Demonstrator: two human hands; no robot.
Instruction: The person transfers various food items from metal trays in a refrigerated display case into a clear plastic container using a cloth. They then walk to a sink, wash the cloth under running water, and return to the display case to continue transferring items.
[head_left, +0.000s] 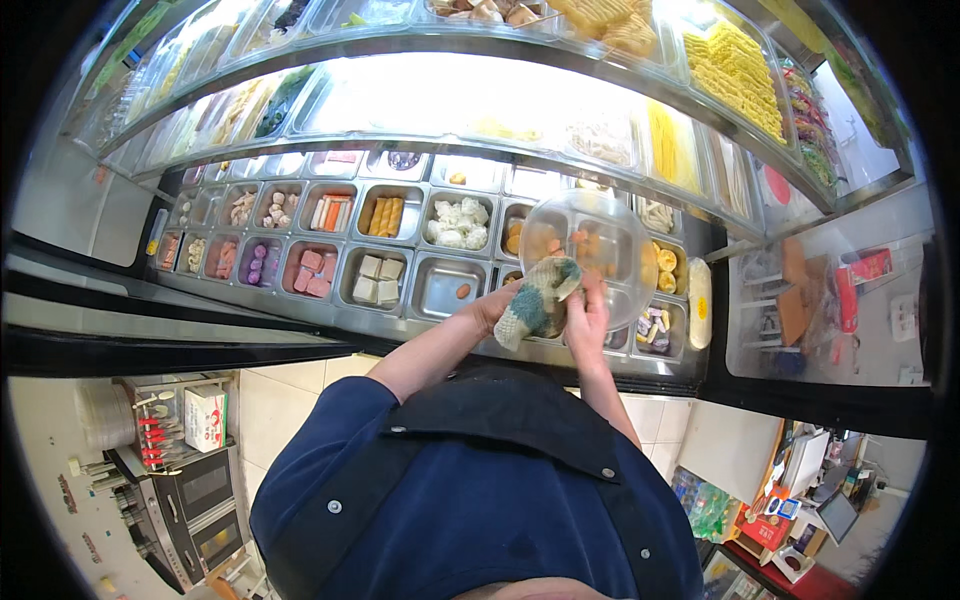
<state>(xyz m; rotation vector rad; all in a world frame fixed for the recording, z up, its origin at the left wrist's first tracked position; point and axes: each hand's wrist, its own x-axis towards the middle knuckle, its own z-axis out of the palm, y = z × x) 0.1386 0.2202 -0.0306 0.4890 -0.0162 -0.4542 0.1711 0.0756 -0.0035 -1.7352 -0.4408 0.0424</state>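
Note:
In front of me is a clear round plastic bowl or lid (637, 262), tilted over the right-hand steel pans. My right hand (589, 319) grips its near edge, fingers beside the cloth. A green and cream knitted cloth (536, 300) covers most of my left hand (495, 309), which holds it against the clear plastic. Just left of the cloth, a steel pan (427, 289) contains one small brown sausage-like piece (463, 290). Through the clear plastic, orange-brown food pieces (589, 244) show in the pans behind.
Steel pans hold white tofu-like blocks (377, 279), pink blocks (311, 274), purple balls (256, 264) and crab sticks (330, 213). Overhead, a metal-edged shelf (450, 142) carries clear trays, with yellow noodles (735, 75) higher up. A white tube-shaped package (699, 304) lies at the right end. Black door frames (187, 352) flank me.

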